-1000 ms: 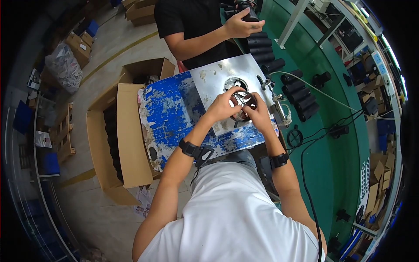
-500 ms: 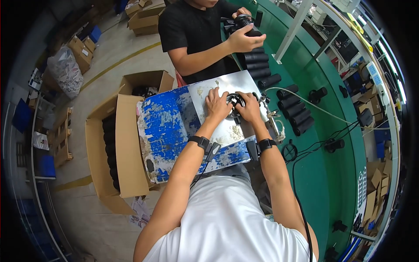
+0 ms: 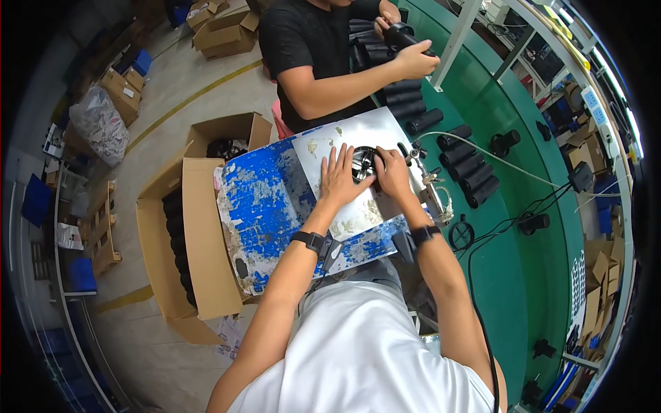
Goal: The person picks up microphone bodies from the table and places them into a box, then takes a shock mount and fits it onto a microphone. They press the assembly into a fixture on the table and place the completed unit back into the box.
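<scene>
A black round part with spokes and an outer ring [image 3: 361, 162] lies on the bare metal plate [image 3: 365, 131] in front of me. My left hand [image 3: 336, 180] rests flat at its left side, fingers spread and pointing away, thumb reaching to its near edge. On the opposite side, my right hand [image 3: 393, 173] curls its fingers over the right rim and grips it. Both hands partly cover the part. Just right of the plate sits a small metal fixture [image 3: 432, 187] with a hose.
A worn blue board [image 3: 258, 199] lies under the plate. At left stands an open carton [image 3: 206, 241] of black parts. Black cylinders [image 3: 475, 172] line the green bench [image 3: 496, 289], beside cables and a black ring [image 3: 461, 235]. Across from me a co-worker [image 3: 310, 62] holds a black cylinder [image 3: 399, 38].
My left hand's fingers have flattened out, and its thumb has slid toward the round part's near edge. My right hand still grips the rim. The co-worker has turned the black cylinder.
</scene>
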The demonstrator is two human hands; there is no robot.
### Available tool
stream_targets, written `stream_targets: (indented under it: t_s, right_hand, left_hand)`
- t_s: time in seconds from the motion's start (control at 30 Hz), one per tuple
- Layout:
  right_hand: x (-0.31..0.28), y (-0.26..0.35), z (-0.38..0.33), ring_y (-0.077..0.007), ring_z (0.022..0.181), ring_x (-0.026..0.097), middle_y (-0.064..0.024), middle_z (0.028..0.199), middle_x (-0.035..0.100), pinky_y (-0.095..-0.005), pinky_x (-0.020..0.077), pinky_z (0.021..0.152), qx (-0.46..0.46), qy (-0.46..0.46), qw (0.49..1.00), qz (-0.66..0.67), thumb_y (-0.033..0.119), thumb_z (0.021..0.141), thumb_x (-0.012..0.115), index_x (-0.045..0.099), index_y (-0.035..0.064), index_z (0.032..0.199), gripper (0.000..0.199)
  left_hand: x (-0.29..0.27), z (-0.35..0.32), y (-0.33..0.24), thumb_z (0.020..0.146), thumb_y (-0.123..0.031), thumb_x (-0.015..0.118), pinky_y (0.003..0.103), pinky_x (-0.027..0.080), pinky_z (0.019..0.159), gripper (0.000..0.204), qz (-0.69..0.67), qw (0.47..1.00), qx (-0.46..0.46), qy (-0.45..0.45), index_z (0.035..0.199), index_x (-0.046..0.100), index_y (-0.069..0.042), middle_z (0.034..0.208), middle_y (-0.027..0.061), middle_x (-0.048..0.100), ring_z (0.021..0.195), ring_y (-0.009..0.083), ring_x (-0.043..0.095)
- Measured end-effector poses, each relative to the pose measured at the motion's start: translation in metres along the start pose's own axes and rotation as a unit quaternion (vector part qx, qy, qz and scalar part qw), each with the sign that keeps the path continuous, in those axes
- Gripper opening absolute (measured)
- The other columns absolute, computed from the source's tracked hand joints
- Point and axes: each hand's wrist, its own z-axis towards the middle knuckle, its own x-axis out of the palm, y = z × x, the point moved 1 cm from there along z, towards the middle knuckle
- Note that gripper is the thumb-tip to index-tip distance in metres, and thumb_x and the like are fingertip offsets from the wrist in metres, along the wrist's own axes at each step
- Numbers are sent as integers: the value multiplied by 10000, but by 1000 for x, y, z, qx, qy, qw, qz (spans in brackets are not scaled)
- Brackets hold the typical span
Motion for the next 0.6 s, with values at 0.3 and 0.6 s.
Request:
stream_targets:
  t_s: [0.3, 0.6]
  right_hand:
    - [-37, 25, 25, -318, 770, 641, -143, 832, 640, -426, 522, 694, -11, 130, 976, -174, 246, 754, 700, 740, 108, 831, 162]
    - [-61, 48, 9, -265, 716, 640, -88, 811, 600, -386, 504, 605, -91, 69, 984, -134, 163, 774, 686, 701, 73, 754, 94]
  left_hand:
    - [-8, 4, -8, 595, -625, 743, 521, 98, 1126, 1063, 1, 999, -43, 21, 1396, 340, -54, 1490, 166, 292, 1410, 349, 175]
    - [-5, 2, -3, 577, -660, 741, 514, 99, 1131, 1083, -12, 999, -43, -2, 1401, 355, -73, 1486, 134, 312, 1408, 335, 185]
